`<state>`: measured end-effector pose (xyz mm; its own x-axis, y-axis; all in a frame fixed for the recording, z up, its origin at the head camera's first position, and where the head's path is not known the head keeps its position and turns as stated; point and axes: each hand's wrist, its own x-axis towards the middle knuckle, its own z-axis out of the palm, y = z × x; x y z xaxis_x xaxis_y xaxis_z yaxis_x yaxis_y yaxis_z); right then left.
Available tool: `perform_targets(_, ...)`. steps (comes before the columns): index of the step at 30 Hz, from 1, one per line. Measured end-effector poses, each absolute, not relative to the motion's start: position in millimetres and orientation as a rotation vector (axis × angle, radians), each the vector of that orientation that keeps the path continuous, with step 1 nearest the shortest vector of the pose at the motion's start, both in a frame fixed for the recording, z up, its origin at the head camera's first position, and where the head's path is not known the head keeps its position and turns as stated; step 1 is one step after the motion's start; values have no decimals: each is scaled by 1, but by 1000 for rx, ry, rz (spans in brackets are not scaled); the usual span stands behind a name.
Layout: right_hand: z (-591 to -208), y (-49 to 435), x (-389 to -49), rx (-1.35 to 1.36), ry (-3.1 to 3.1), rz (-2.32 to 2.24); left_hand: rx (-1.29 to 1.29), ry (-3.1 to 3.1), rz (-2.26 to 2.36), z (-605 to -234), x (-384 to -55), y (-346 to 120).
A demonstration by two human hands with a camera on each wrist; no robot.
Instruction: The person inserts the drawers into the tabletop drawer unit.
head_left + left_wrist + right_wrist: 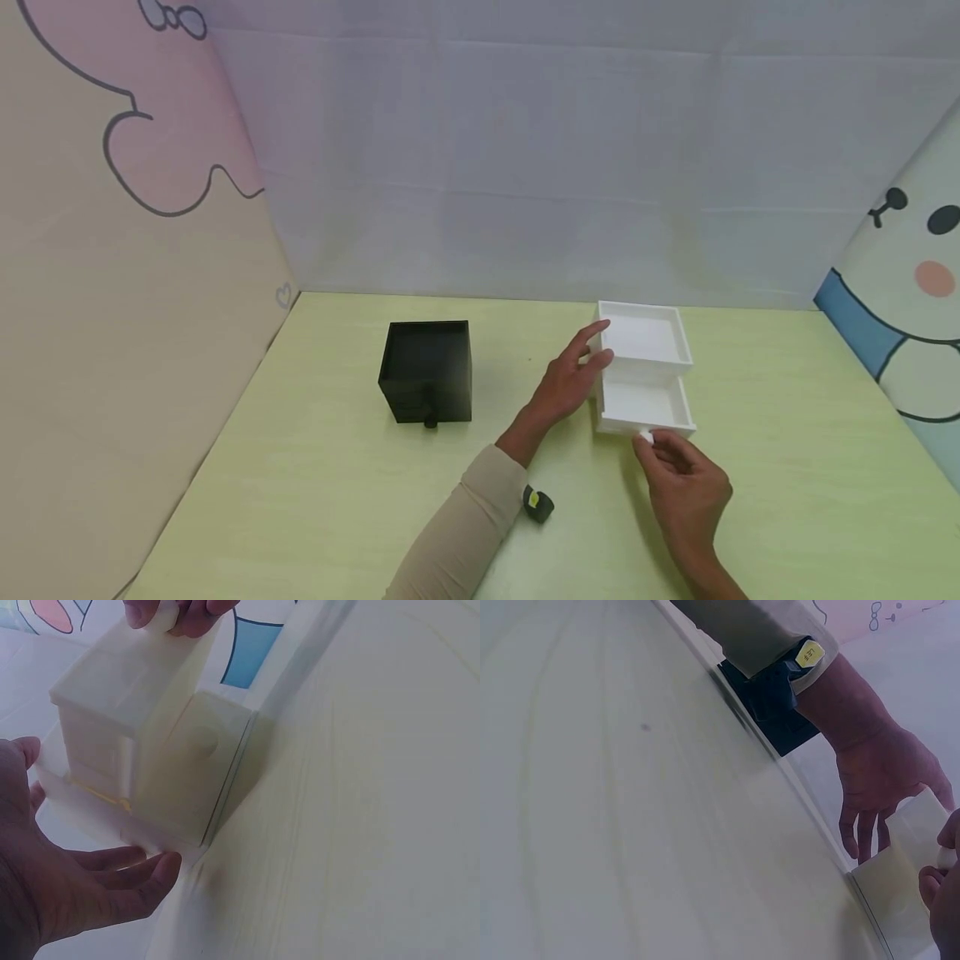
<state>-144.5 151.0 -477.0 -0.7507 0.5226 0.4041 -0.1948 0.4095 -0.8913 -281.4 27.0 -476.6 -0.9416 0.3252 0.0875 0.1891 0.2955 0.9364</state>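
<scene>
A small white box with an open, tray-like top stands at the right of the table, its upper drawer slid out toward me. With thumb and fingertips my right hand pinches the white drawer knob on that drawer's front. The left hand rests against the box's left side, fingers spread, with thumb and a fingertip at the top rim. Below the pulled drawer, the left wrist view shows a lower drawer front with its own round knob, flush in the box.
Left of the white box stands a black box with an open top and a knob on its front. A dark wrist camera with a yellow label sits at the left cuff. White sheeting hangs behind the pale yellow table.
</scene>
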Motion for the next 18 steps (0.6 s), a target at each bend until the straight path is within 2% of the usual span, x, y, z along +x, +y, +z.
perform_targets(3,-466,146,-141,-275,-2023,1372,491,2430,1729,-478,-282,28)
perform_targets(9,-467,148,-143,-256,-2026,1360,503,2428,1737,-479,-282,29)
perform_targets(18,-492,159,-154,-267,-2015,1374,477,2454,1725,-478,-282,27)
